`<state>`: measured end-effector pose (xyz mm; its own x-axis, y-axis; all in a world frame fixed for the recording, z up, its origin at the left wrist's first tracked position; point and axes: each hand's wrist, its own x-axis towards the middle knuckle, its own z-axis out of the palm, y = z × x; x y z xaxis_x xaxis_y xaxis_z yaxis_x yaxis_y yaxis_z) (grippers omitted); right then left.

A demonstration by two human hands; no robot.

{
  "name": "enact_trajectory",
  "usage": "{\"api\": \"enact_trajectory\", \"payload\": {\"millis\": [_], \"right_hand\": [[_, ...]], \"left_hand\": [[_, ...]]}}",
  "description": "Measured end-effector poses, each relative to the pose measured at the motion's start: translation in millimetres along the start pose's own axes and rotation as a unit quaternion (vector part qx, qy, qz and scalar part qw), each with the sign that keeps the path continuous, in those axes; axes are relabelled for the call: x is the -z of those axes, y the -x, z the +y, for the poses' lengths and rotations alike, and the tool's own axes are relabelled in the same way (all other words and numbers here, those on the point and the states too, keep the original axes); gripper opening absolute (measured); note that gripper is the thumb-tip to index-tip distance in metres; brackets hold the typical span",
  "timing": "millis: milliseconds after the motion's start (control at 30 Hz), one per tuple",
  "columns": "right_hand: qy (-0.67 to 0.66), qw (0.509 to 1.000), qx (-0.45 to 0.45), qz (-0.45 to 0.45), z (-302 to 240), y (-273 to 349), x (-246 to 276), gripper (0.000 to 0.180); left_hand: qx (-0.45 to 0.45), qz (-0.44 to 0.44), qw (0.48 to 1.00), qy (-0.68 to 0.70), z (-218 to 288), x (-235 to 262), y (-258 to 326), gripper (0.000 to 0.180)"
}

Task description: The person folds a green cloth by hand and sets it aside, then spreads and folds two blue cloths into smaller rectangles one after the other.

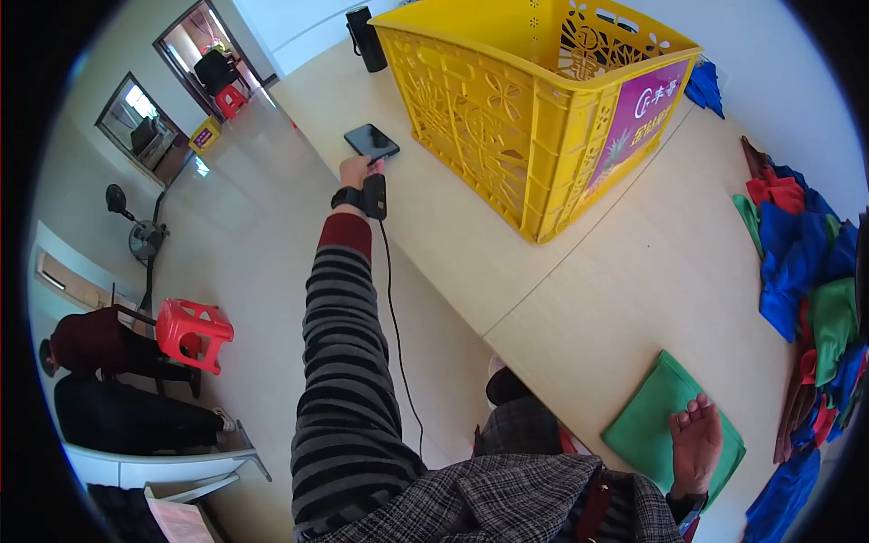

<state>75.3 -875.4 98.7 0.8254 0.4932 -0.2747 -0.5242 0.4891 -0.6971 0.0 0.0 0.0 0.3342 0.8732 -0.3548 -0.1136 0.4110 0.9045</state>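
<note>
My left hand (pixel 355 170) stretches far out, fingers closed on the phone (pixel 371 141) at the tabletop (pixel 471 253) edge beside the yellow crate (pixel 507 109). My right hand (pixel 695 443) lies open, flat on the folded green cloth (pixel 652 407), pinning it near me.

Left hand (pixel 355 169) reached out to a dark phone (pixel 371 141) at the table (pixel 579 299) edge, beside a yellow crate (pixel 507 118). Right hand (pixel 695 442) lay flat on a folded green cloth (pixel 647 412); coloured cloths (pixel 806 271) were piled to the right.

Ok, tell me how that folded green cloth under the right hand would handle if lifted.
The green cloth lies flat and folded, so it probably droops and unfolds. It looks thin, likely light. The right hand pressing it suggests it slides easily.
</note>
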Motion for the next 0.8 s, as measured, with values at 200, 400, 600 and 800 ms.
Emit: {"api": "enact_trajectory", "payload": {"millis": [200,400,600,800], "right_hand": [[0.022,0.998,0.016,0.056,9,-8,-11,0.026],[0.014,0.998,0.021,0.064,10,11,12,0.026],[0.084,0.98,0.138,0.119,-20,41,20,0.023],[0.32,0.899,0.227,0.195,-44,89,57,0.025]], "left_hand": [[-0.349,0.053,0.905,-0.235,5,8,-48,0.025],[-0.509,0.02,0.768,-0.388,21,44,-29,0.02],[-0.159,-0.197,0.967,0.034,-33,16,113,0.015],[-0.289,-0.343,0.877,-0.173,-144,-101,454,0.011]]}}
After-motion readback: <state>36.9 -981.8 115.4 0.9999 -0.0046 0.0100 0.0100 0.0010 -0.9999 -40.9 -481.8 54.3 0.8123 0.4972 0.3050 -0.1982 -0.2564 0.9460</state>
